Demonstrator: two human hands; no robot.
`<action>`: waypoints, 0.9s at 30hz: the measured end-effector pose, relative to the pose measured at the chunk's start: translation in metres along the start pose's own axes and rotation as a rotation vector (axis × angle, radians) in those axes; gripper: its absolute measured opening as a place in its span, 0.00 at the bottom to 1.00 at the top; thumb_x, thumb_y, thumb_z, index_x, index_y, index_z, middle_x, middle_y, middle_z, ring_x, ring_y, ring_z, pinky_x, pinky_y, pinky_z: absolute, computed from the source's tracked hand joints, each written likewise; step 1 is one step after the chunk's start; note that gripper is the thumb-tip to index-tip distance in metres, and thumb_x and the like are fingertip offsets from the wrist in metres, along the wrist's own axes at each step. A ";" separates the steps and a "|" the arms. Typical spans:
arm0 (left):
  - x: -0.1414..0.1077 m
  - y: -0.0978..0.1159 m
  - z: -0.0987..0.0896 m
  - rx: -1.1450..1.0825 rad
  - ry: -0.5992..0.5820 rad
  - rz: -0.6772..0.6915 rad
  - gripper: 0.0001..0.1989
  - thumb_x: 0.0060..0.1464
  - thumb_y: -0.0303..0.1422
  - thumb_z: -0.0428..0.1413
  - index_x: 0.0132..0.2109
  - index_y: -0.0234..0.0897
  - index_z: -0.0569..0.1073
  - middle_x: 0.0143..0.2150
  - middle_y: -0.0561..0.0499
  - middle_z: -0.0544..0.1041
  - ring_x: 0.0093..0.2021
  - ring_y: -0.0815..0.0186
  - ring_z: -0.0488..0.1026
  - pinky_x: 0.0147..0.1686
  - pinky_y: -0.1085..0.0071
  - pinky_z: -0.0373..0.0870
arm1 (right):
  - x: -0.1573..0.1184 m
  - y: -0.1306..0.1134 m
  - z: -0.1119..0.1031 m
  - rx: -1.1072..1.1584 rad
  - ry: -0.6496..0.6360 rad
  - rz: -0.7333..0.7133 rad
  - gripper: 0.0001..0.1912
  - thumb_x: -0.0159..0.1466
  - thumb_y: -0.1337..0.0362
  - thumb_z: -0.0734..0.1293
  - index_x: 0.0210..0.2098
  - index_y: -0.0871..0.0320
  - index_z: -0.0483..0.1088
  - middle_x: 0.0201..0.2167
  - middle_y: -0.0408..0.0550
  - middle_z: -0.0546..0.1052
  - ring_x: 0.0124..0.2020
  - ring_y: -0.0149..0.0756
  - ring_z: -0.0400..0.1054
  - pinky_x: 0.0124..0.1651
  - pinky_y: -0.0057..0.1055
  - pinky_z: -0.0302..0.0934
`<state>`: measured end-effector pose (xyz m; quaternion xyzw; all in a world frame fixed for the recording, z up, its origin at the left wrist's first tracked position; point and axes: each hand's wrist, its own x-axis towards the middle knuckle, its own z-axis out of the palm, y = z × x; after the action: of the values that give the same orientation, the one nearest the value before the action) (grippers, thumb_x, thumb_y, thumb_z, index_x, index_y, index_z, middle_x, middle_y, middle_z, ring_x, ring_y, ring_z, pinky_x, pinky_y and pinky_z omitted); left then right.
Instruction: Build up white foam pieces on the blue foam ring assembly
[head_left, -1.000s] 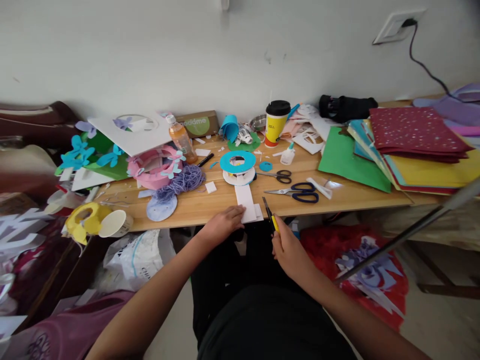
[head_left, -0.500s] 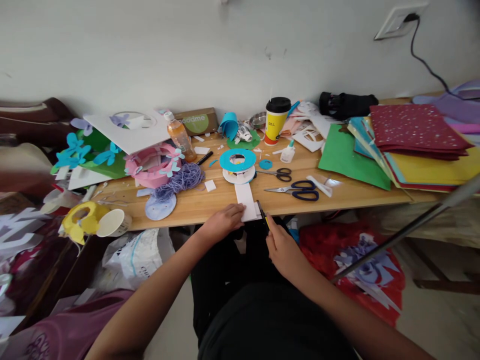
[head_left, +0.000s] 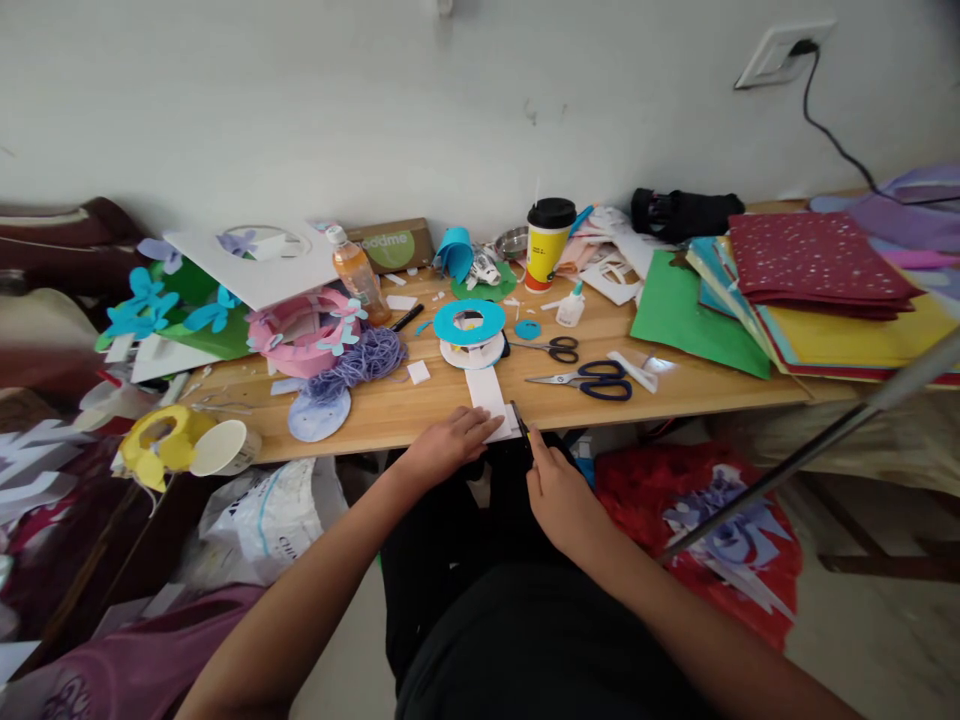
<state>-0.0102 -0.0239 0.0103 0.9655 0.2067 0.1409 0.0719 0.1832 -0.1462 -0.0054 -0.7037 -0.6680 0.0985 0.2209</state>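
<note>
A narrow white strip (head_left: 484,389) runs toward me over the table's front edge from beneath the stacked rings. My left hand (head_left: 454,440) holds its near end down, fingers pressed together on it. A small white piece (head_left: 513,421) lies along the strip's right side. My right hand (head_left: 556,488) is closed on a slim black-and-yellow craft knife (head_left: 520,420), its tip beside that piece; the blade is too small to make out. Just beyond lies a blue ring (head_left: 448,328) above a white ring (head_left: 469,357). Scissors with dark handles (head_left: 604,380) and a smaller pair (head_left: 562,349) rest to the right.
A glue bottle (head_left: 570,306), yellow cup with black lid (head_left: 548,250) and drink bottle (head_left: 355,273) stand farther back. Purple yarn (head_left: 367,362) and a pink ring (head_left: 300,335) lie left. Coloured sheets (head_left: 825,260) are piled right. A dark pole (head_left: 787,450) slants across the right.
My left hand has slid slightly over the strip's near end. My right hand and the craft knife have shifted a little left. The whole view has moved slightly.
</note>
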 end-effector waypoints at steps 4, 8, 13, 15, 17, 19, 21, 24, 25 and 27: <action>0.001 0.001 0.002 0.079 -0.002 0.012 0.20 0.64 0.33 0.54 0.62 0.38 0.68 0.56 0.38 0.74 0.60 0.52 0.71 0.54 0.55 0.76 | 0.001 -0.003 0.000 -0.034 -0.006 0.000 0.29 0.66 0.71 0.54 0.67 0.67 0.57 0.37 0.60 0.77 0.39 0.48 0.75 0.39 0.37 0.67; 0.003 0.002 0.004 0.127 0.008 0.024 0.19 0.64 0.34 0.54 0.60 0.36 0.69 0.55 0.39 0.74 0.58 0.53 0.72 0.54 0.56 0.76 | 0.005 -0.003 -0.004 -0.046 -0.064 0.035 0.28 0.66 0.72 0.54 0.65 0.68 0.58 0.37 0.61 0.77 0.39 0.49 0.76 0.39 0.38 0.67; 0.004 0.006 0.008 0.186 0.051 0.031 0.17 0.64 0.36 0.54 0.57 0.33 0.71 0.53 0.37 0.75 0.55 0.52 0.74 0.51 0.57 0.77 | 0.011 -0.010 -0.016 -0.040 -0.194 0.092 0.29 0.67 0.71 0.54 0.67 0.70 0.55 0.42 0.66 0.76 0.38 0.50 0.76 0.38 0.39 0.67; 0.006 0.007 0.010 0.199 0.057 0.018 0.17 0.65 0.36 0.52 0.56 0.33 0.72 0.52 0.38 0.76 0.54 0.52 0.74 0.49 0.58 0.78 | 0.013 -0.016 -0.021 -0.059 -0.269 0.128 0.30 0.67 0.71 0.53 0.68 0.72 0.52 0.45 0.68 0.75 0.37 0.52 0.76 0.38 0.41 0.67; 0.007 0.008 0.012 0.204 0.061 0.007 0.16 0.66 0.35 0.51 0.56 0.33 0.72 0.52 0.38 0.76 0.54 0.53 0.74 0.49 0.58 0.78 | 0.014 -0.023 -0.026 -0.083 -0.320 0.164 0.31 0.68 0.71 0.53 0.69 0.73 0.50 0.48 0.70 0.74 0.37 0.53 0.76 0.38 0.41 0.67; 0.007 0.008 0.015 0.201 0.068 0.004 0.15 0.67 0.34 0.51 0.56 0.33 0.72 0.52 0.38 0.76 0.54 0.53 0.74 0.51 0.57 0.77 | 0.016 -0.028 -0.030 -0.098 -0.352 0.193 0.31 0.68 0.71 0.53 0.70 0.73 0.48 0.50 0.72 0.73 0.38 0.53 0.76 0.39 0.41 0.67; 0.007 0.009 0.017 0.198 0.079 -0.001 0.15 0.66 0.33 0.51 0.56 0.32 0.72 0.52 0.37 0.76 0.55 0.52 0.74 0.51 0.56 0.77 | 0.017 -0.032 -0.033 -0.099 -0.381 0.219 0.31 0.68 0.70 0.53 0.70 0.72 0.47 0.51 0.71 0.72 0.40 0.53 0.76 0.41 0.41 0.67; 0.006 0.011 0.019 0.198 0.103 -0.006 0.14 0.66 0.32 0.51 0.55 0.31 0.72 0.51 0.37 0.77 0.55 0.51 0.74 0.50 0.56 0.77 | 0.018 -0.033 -0.037 -0.080 -0.417 0.251 0.31 0.69 0.70 0.53 0.70 0.72 0.47 0.53 0.69 0.71 0.44 0.52 0.75 0.45 0.41 0.66; 0.006 0.011 0.019 0.197 0.112 -0.010 0.14 0.66 0.32 0.52 0.55 0.31 0.72 0.51 0.37 0.77 0.55 0.52 0.74 0.50 0.56 0.78 | 0.019 -0.033 -0.038 -0.074 -0.423 0.255 0.31 0.69 0.70 0.53 0.70 0.71 0.47 0.54 0.68 0.71 0.45 0.52 0.75 0.47 0.41 0.66; 0.006 0.012 0.021 0.185 0.125 -0.019 0.14 0.66 0.32 0.51 0.55 0.32 0.72 0.52 0.38 0.77 0.55 0.53 0.74 0.51 0.57 0.77 | 0.019 -0.033 -0.039 -0.069 -0.430 0.258 0.31 0.70 0.70 0.53 0.71 0.71 0.46 0.54 0.67 0.71 0.47 0.51 0.74 0.48 0.40 0.65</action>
<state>0.0057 -0.0336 -0.0055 0.9553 0.2323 0.1804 -0.0292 0.1726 -0.1344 0.0466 -0.7532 -0.6073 0.2503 0.0349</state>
